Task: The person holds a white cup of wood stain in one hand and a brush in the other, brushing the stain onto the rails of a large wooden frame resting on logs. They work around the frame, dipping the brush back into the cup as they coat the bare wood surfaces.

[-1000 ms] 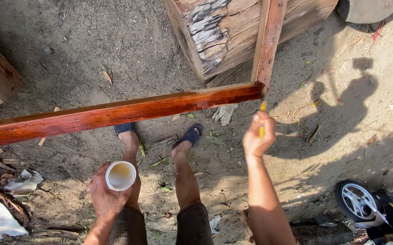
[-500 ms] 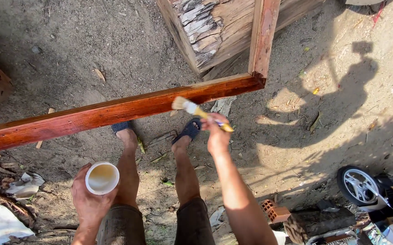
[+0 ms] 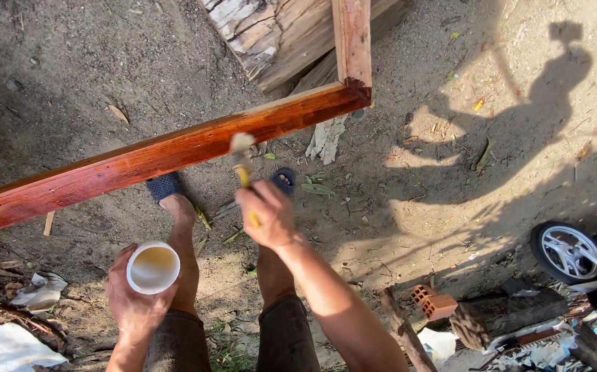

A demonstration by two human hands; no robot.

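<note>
Head view, looking straight down: a long varnished wooden beam point(image 3: 174, 155) is seen crossing the frame from the left edge, low, up to the right, where it is joined at a corner to a second, paler plank point(image 3: 352, 41) running to the top edge. The beam's long axis is thus tilted, its right end higher in the picture. It is judged heavy and stiff, and its glossy red-brown face is likely wet and slick, so it is better left untouched on the coated face and taken, if at all, by the underside or ends.

Below it lies bare dirt ground point(image 3: 450, 179), with a weathered timber stack point(image 3: 271, 34) near the top edge, a scooter wheel point(image 3: 565, 251) at the right edge and a red hollow brick point(image 3: 433, 303) near the bottom edge.

A white cup point(image 3: 152, 267) of yellowish liquid is held upright in the left hand point(image 3: 133, 303), whose fingers are wrapped closed around its wall. The cup is judged light, thin-walled and easily spilled, so a level grip about its middle suits it.

A paintbrush point(image 3: 243, 162) is gripped by the right hand point(image 3: 267, 215), the fingers closed about its yellow handle. Its long axis runs nearly up the frame, bristles pointing away from the person and touching the beam's near edge around the beam's middle. It is judged light and stiff in the handle, soft at the bristles.
</note>
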